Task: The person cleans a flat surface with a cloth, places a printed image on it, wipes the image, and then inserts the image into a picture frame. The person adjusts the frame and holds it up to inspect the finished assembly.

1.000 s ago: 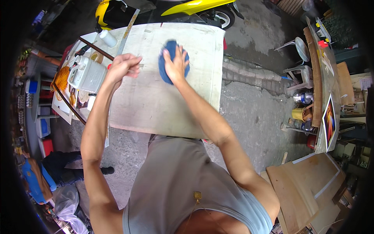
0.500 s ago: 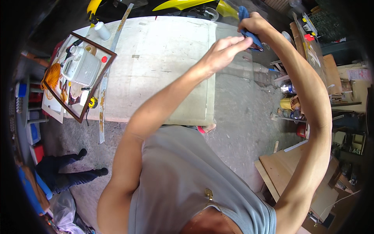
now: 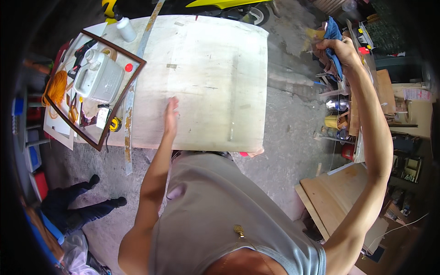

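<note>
Raised at the far right, my right hand (image 3: 344, 52) is closed round a bunched blue cloth (image 3: 332, 31). Folds of the cloth hang below the fingers, and a brownish part shows on its left side. My left hand (image 3: 171, 117) is over the near part of the large whitish tabletop (image 3: 206, 64). Its fingers are stretched out and it holds nothing. Whether it touches the surface I cannot tell.
At the left lie a brown wooden frame (image 3: 137, 68), a translucent jug (image 3: 98, 78), a white spray bottle (image 3: 126, 30), orange cord (image 3: 57, 87), a yellow tape measure (image 3: 115, 124) and a long metal straightedge (image 3: 128, 137). Boards (image 3: 337, 190) lean at the right. Another person's legs (image 3: 78, 204) show lower left.
My left hand has come off the cloth and swung back left over the tabletop. My right hand has carried the cloth farther right, where it hangs more unfolded.
</note>
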{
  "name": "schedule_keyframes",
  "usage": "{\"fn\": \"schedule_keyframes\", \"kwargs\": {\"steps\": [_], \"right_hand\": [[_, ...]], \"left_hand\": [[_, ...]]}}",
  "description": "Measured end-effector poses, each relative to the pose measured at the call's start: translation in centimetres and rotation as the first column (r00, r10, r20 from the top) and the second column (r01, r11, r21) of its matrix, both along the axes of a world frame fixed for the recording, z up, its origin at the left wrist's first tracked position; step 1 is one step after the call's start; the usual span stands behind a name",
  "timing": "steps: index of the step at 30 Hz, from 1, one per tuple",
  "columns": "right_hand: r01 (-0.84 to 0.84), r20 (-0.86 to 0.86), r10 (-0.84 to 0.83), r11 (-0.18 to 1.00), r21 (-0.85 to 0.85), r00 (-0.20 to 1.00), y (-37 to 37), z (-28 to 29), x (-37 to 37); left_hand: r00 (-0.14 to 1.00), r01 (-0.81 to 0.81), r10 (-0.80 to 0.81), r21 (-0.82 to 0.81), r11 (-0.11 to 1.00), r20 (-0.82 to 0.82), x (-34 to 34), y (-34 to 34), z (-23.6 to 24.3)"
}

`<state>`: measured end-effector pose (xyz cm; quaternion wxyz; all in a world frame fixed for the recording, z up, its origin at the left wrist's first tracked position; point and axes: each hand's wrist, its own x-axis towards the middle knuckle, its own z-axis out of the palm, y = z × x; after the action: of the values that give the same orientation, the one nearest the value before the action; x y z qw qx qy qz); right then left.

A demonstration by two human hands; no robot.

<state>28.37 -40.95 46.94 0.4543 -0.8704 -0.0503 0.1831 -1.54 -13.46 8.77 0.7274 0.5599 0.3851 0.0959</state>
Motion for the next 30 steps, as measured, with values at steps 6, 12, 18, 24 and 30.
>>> {"fn": "schedule_keyframes", "kwargs": {"steps": [6, 12, 18, 24, 30], "right_hand": [[0.039, -0.108, -0.011, 0.965, 0.261, 0.994, 6.6, -4.6, -1.7], [0.089, -0.254, 0.031, 0.889, 0.449, 0.967, 8.0, -13.9, -2.2], [0.147, -0.373, 0.075, 0.834, 0.532, 0.925, 6.3, -24.6, -2.6], [0.240, -0.512, 0.118, 0.780, 0.578, 0.851, 1.2, -35.4, -0.9], [0.139, -0.402, -0.036, 0.963, 0.231, 0.915, -3.4, -37.0, 0.8]], "left_hand": [[0.969, -0.173, 0.203, 0.203, 0.964, -0.138, -16.0, 6.0, -2.3], [0.906, -0.145, 0.278, 0.383, 0.912, -0.319, -26.8, 4.6, -3.5], [0.876, -0.070, 0.293, 0.499, 0.864, -0.384, -32.8, -0.7, -6.5], [0.804, -0.044, 0.241, 0.351, 0.935, -0.543, -32.8, -5.7, -5.9], [0.768, -0.123, 0.327, 0.374, 0.919, -0.550, -28.5, -8.8, -4.1]]}}
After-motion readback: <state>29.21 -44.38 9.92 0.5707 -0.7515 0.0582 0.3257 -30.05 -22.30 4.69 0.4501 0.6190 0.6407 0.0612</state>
